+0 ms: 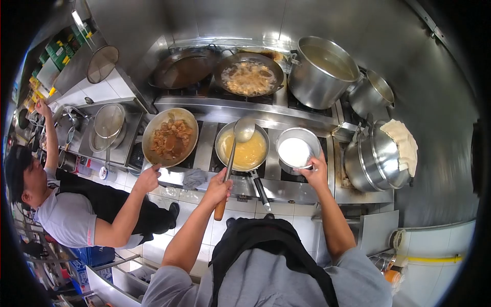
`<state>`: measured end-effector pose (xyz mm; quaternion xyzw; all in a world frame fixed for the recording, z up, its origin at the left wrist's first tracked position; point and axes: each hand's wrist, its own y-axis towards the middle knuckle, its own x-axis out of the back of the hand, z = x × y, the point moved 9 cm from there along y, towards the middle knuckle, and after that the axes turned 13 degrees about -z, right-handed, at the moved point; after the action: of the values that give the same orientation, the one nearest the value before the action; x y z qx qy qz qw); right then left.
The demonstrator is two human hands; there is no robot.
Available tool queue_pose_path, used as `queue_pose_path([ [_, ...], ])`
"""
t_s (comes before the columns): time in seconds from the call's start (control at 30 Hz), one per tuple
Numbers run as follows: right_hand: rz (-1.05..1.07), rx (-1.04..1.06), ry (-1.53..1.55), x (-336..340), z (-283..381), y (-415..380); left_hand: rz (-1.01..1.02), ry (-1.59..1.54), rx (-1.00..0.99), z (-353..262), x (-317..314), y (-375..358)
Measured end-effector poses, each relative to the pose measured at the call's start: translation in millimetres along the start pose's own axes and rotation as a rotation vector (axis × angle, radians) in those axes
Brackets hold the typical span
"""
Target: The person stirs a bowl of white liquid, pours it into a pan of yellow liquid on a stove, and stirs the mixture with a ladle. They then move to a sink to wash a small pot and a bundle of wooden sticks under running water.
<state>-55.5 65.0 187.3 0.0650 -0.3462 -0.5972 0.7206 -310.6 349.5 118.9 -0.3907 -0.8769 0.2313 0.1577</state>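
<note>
- The ladle [244, 130] has its bowl over the frying pan [223, 159] of yellow liquid on the front burners; the left hand [218, 191] is closed round its shaft, above the wooden grip.
- The right hand [315, 172] has fingers and thumb clamped on the rim of the metal container [281, 134] holding something white, just right of that pan.
- Left of the pan, a wider pan [147, 146] holds brown pieces; a co-worker's hand [147, 180] is at its near edge.
- Behind, a wok [220, 84] of bubbling liquid stands left of a tall pot [313, 84].
- Red marking on the co-worker's sleeve [91, 230] and labels on green containers [57, 52], upper left, are too small to read.
</note>
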Motion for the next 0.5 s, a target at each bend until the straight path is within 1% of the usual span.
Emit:
queue_pose_path([
  [0.07, -0.023, 0.016, -0.038, 19, -11, -16, 0.005, -0.029, 0.017, 6, -8, 3],
  [0.13, -0.033, -0.079, -0.045, 37, -20, -32, 0.007, -0.06, 0.032, 7, -15, 3],
  [0.2, -0.033, -0.097, -0.071, 52, -20, -44, 0.014, -0.131, 0.061, 5, -22, -1],
  [0.27, 0.002, -0.17, -0.094, 61, -20, -53, 0.025, -0.103, 0.067, 8, -29, 0],
  [0.33, -0.011, -0.156, -0.084, 68, -14, -59, -0.008, -0.12, 0.126, 20, -34, 3],
  [0.37, -0.022, -0.141, -0.076, 71, -11, -61, -0.007, -0.116, 0.123, 23, -33, 4],
  [0.43, -0.031, -0.174, -0.061, 74, -12, -67, 0.2, -0.39, 0.234, 28, -46, -1],
  [0.47, -0.034, -0.207, -0.047, 75, -14, -69, 0.203, -0.385, 0.233, 33, -41, -2],
  [0.5, -0.04, -0.211, -0.047, 76, -12, -71, 0.238, -0.528, 0.301, 40, -38, -5],
])
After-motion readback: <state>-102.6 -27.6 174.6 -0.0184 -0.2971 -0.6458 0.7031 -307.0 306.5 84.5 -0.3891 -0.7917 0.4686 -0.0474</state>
